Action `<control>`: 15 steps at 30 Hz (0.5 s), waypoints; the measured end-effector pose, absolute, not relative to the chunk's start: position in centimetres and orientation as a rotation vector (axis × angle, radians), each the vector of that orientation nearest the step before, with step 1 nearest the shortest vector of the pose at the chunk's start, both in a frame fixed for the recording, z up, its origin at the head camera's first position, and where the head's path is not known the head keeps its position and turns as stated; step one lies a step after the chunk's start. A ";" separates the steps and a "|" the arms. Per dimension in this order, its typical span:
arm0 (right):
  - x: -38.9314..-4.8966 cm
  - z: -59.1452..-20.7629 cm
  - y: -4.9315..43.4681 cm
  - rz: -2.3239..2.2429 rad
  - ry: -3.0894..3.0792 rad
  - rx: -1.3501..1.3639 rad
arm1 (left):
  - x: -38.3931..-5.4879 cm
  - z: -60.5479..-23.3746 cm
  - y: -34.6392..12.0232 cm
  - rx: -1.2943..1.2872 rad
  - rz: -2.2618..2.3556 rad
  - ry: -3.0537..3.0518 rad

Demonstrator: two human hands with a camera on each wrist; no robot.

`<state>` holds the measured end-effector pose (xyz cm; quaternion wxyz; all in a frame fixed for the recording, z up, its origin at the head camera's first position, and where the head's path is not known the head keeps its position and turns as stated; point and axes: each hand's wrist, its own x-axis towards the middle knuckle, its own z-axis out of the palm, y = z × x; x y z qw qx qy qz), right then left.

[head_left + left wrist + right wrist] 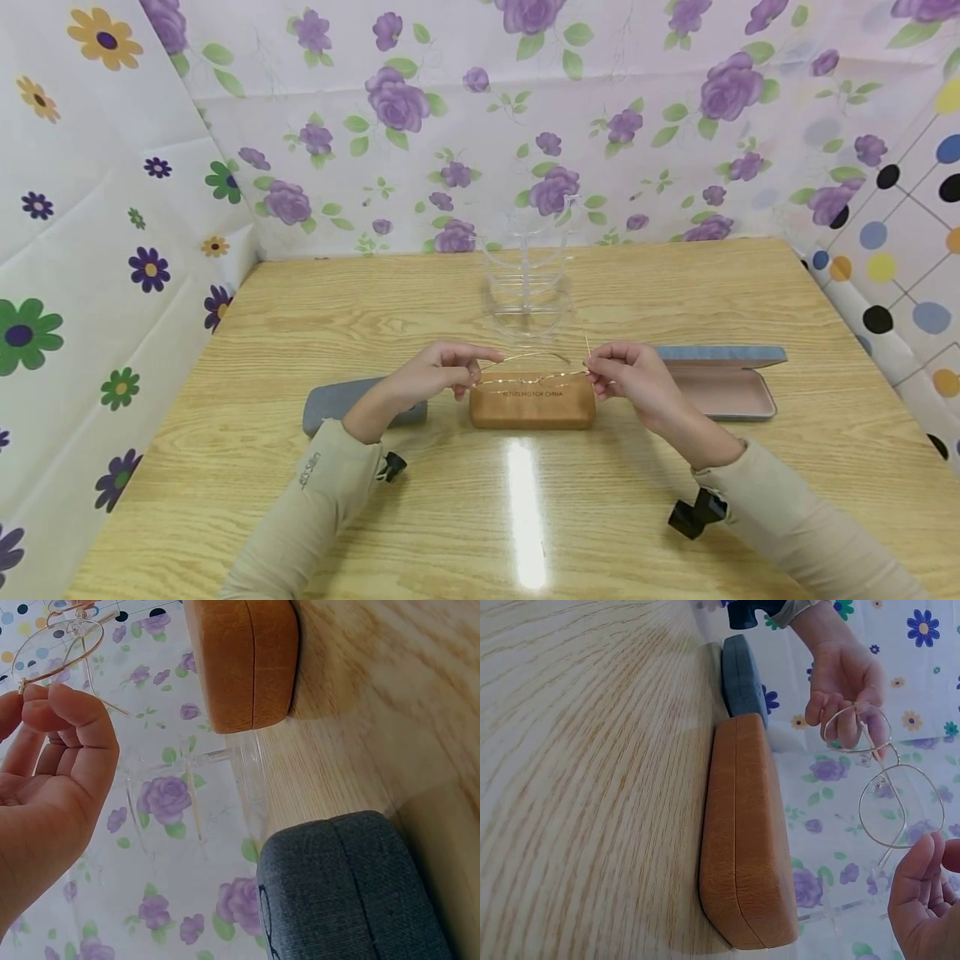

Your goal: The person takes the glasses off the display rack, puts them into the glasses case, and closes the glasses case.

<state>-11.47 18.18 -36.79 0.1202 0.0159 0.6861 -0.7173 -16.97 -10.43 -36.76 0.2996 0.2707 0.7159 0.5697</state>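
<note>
Both hands hold a pair of thin gold-rimmed eyeglasses (529, 381) up over a closed brown glasses case (532, 410) with dark lettering. My left hand (427, 377) pinches the frame at its left end, index finger stretched along the temple arm. At the other end, my right hand (636, 382) pinches the frame near the hinge, where a temple arm sticks up. Both round lenses (900, 806) show in the right wrist view. The left wrist view catches just one rim (54, 675), above the left fingertips.
A closed grey-blue case (333, 402) lies partly behind the left wrist. By the right hand, a blue case (723, 393) stands open, its pale pink lining visible. A transparent display stand (525, 287) is farther back on the wooden table (360, 308). Patterned cloths hang around it.
</note>
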 end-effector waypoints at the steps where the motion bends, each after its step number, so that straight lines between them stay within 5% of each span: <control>1: -11.5 -36.8 18.2 -2.096 2.005 0.048 | -17.0 -36.8 -10.4 0.716 1.510 1.901; 15: -11.6 -37.0 18.0 -2.077 2.033 0.045 | -17.1 -36.8 -10.5 0.714 1.494 1.915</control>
